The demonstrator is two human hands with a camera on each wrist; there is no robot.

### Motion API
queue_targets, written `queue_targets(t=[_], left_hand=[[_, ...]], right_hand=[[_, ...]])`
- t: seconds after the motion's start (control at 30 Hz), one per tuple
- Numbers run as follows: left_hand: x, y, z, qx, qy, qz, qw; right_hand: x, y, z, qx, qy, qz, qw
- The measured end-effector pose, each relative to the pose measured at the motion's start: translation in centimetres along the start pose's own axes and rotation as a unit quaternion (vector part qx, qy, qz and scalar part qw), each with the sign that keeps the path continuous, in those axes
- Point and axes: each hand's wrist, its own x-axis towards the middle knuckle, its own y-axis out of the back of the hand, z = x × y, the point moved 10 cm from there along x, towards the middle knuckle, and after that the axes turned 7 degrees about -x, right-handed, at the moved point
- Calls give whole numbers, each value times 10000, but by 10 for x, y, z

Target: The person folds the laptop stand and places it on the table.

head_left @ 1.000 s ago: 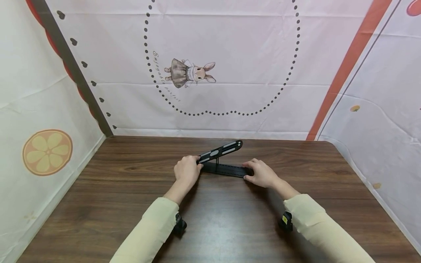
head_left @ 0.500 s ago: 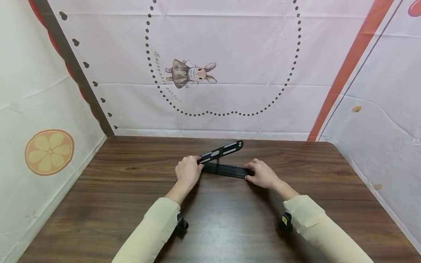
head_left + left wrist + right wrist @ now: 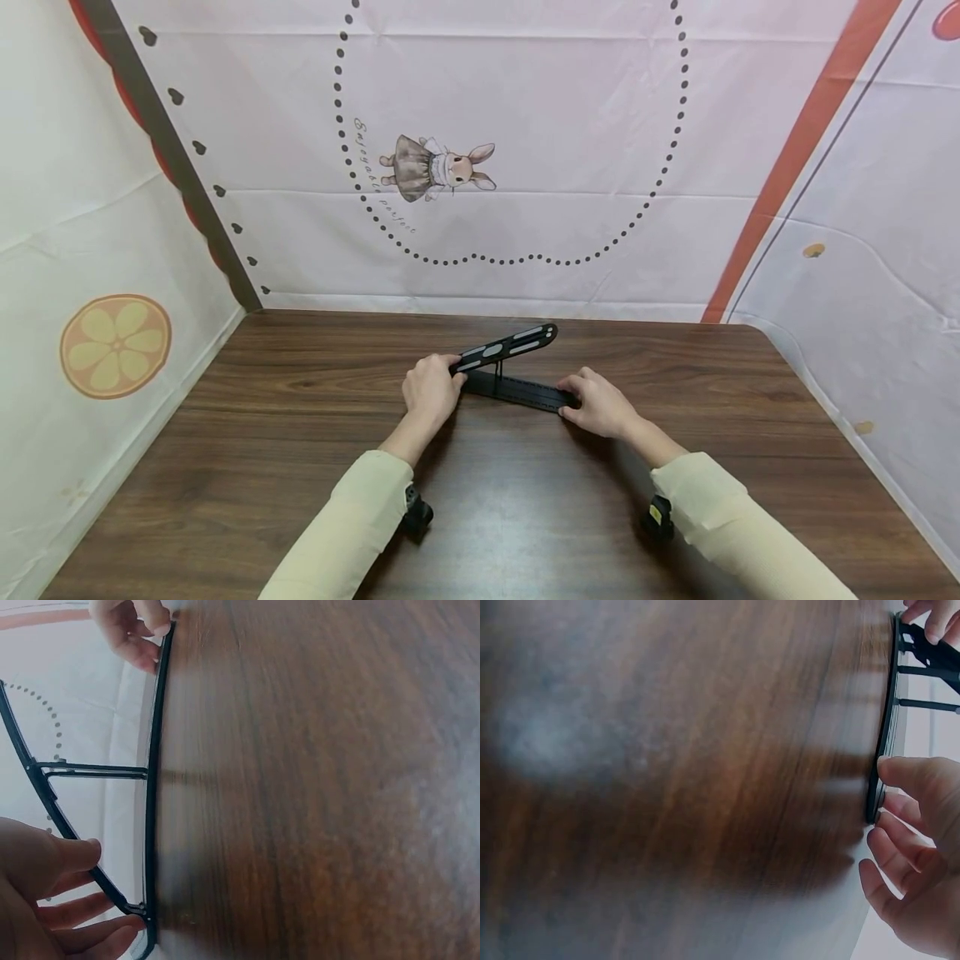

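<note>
A black folding stand (image 3: 525,392) lies low on the wooden table, its flat base strip running left to right. From its left end an upper panel (image 3: 517,341) with grey pads slants upward, propped by a thin black support (image 3: 97,770). My left hand (image 3: 432,387) grips the stand at the joined left end, thumb and fingers on either side of the slanted panel in the left wrist view. At the base's free right end, my right hand (image 3: 600,403) pinches the strip (image 3: 883,742) between thumb and fingers; its outer fingers stay off the strip.
The wooden table (image 3: 487,517) extends around the stand and toward me. Behind it hangs a white printed cloth (image 3: 570,167) with a rabbit figure, and similar cloths rise at both sides. Black wrist cameras (image 3: 417,512) sit at both cuffs.
My right hand and the base's right end have shifted slightly toward me, and the panel's raised tip has dipped a little in the head view. My left hand keeps its grip.
</note>
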Motion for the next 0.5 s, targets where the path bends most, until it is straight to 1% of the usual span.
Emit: queue_targets(t=[0.13, 0.23, 0.33, 0.5], left_hand=[[2, -1, 0, -89, -128, 70, 9999], [3, -3, 0, -148, -169, 40, 9997], [5, -4, -1, -323, -62, -60, 9994], [9, -8, -4, -581, 110, -207, 9980]], right_hand=[[-3, 0, -2, -70, 5, 76, 9999], [-6, 1, -5, -93, 58, 129, 9999], [-8, 0, -7, -55, 145, 136, 9998], [-13, -1, -11, 49, 323, 1, 9995]])
